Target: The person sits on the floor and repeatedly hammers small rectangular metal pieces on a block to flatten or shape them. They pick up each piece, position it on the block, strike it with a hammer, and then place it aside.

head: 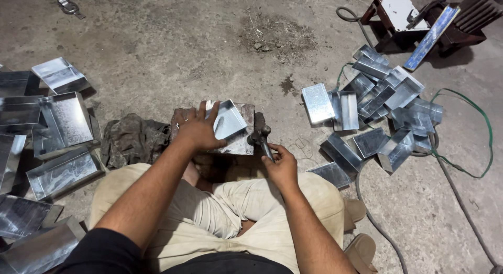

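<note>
A shiny metal tray (228, 119) lies on the block (242, 144). It looks thin, light and stiff, with sharp edges, so hold its flat sides. The left hand (198, 129) presses it, fingers spread. Right of the block, the right hand (282, 166) grips a hammer (260, 136).

Shiny galvanized sheet-metal tray (229, 118), shallow, folded edges, lying tilted atop a rusty metal block (242, 140), pressed at its nine-o'clock edge. Dark-headed hammer (260, 137), head at the block's three-o'clock side, handle angled toward five o'clock, gripped.
</note>
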